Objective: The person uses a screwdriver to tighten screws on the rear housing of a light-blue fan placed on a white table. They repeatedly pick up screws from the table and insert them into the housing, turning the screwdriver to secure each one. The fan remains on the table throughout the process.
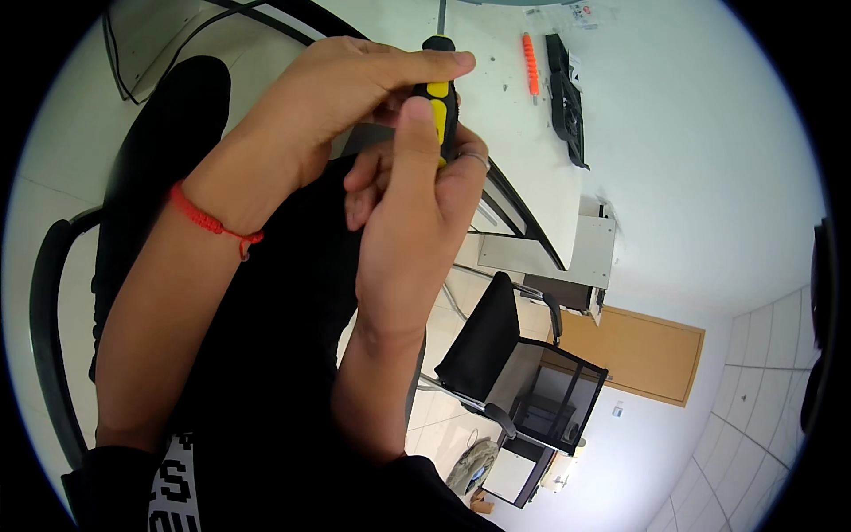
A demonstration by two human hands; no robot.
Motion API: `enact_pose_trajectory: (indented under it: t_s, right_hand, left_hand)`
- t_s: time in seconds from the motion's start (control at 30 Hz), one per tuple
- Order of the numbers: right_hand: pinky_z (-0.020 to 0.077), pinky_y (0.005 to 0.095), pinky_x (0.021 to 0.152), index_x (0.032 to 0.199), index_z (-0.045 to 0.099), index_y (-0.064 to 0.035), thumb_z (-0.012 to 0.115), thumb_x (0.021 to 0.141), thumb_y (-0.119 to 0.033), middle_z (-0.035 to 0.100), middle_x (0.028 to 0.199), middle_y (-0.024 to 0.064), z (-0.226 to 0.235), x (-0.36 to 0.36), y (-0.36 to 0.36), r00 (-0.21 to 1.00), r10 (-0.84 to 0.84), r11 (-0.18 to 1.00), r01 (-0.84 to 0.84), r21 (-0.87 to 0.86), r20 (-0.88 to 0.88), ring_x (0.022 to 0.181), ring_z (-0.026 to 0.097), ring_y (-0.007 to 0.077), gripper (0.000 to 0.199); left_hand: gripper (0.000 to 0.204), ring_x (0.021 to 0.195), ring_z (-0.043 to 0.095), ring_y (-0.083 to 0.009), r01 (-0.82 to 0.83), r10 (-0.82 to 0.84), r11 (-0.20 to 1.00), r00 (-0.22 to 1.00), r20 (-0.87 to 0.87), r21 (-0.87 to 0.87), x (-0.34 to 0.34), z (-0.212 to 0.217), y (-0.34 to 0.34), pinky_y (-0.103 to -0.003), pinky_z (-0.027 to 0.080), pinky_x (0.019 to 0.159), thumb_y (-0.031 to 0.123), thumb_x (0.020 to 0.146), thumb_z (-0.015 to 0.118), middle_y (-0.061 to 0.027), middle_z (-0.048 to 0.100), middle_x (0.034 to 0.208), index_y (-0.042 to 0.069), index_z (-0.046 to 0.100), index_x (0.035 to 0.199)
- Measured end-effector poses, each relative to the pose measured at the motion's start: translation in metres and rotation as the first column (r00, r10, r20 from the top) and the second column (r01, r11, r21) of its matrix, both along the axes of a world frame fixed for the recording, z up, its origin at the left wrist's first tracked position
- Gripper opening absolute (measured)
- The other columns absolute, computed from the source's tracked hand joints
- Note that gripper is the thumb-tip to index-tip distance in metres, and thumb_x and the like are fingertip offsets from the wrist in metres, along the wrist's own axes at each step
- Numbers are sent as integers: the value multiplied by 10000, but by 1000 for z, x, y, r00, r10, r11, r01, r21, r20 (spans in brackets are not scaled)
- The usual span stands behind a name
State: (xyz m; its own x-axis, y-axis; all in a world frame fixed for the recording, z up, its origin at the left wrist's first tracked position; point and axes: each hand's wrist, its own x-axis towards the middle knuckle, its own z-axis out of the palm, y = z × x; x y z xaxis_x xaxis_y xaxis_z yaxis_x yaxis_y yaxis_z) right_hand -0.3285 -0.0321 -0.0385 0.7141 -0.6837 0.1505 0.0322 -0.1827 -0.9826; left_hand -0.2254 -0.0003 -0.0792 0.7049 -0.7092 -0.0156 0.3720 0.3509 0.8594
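Observation:
A screwdriver with a black and yellow handle (439, 113) is held in both hands above the table's near edge, its metal shaft (441, 16) pointing away from me. My left hand (355, 75), with a red braided cord at the wrist, is closed round the upper handle, thumb lying across it. Lower on the same handle, my right hand (408, 177) grips with its thumb pressed along the yellow part; a ring shows on one finger. The shaft's tip is cut off by the picture's upper edge.
On the white table (492, 124) lie an orange ribbed-handled tool (530, 66), a long black plastic piece (565, 102) and a clear plastic bag (576, 15). A black office chair (483, 341) stands to the right, near a wooden door (651, 355). A dark cable (182, 49) hangs at the upper left.

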Motion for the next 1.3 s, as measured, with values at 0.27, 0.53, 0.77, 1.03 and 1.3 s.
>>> enact_pose_trajectory:
  t_s: [0.27, 0.53, 0.77, 1.03, 1.3]
  right_hand:
    - [324, 238, 433, 1059, 542, -23, 366, 1089, -440, 491, 593, 41, 1, -7, -11, 887, 166, 611, -435, 661, 430, 425, 359, 104, 453]
    - [277, 203, 420, 1010, 566, -35, 487, 1035, -513, 474, 610, -5, 3, 2, -12, 995, -46, 992, 35, -123, -89, 453, 346, 34, 485]
    - [269, 221, 419, 1028, 542, -45, 370, 1073, -481, 365, 616, -47, -2, -1, -15, 966, 191, 825, -253, 506, 172, 446, 300, 57, 471]
    - [273, 229, 415, 1072, 533, -35, 337, 1084, -442, 390, 648, -38, -10, 2, -9, 901, 249, 625, -429, 653, 355, 456, 333, 72, 451]
    - [238, 219, 407, 937, 556, -40, 433, 1060, -463, 325, 560, -52, -2, 3, -8, 981, 134, 979, -110, 171, -137, 438, 298, 50, 457]
  left_hand:
    - [434, 946, 671, -153, 214, -256, 936, 958, -125, -279, 9, -6, -2, -293, 540, 895, 339, 963, 641, -87, 738, 1030, -12, 674, 1216]
    - [380, 847, 620, -103, 103, -162, 956, 966, -201, -276, 3, 1, 3, -272, 504, 799, 365, 951, 680, -56, 710, 951, 24, 717, 1116]
    - [379, 875, 620, -110, 128, -143, 986, 980, -141, -111, 3, 0, 3, -255, 486, 840, 390, 930, 703, -32, 699, 915, 33, 725, 1056]
    - [417, 889, 674, -150, 177, -265, 930, 930, -256, -321, 8, 1, 13, -285, 550, 854, 345, 915, 729, -103, 734, 1066, -1, 701, 1147]
    - [453, 954, 688, -159, 67, -76, 995, 988, -133, -71, 5, 5, 12, -274, 541, 884, 355, 921, 715, -111, 740, 1065, -7, 682, 1192]
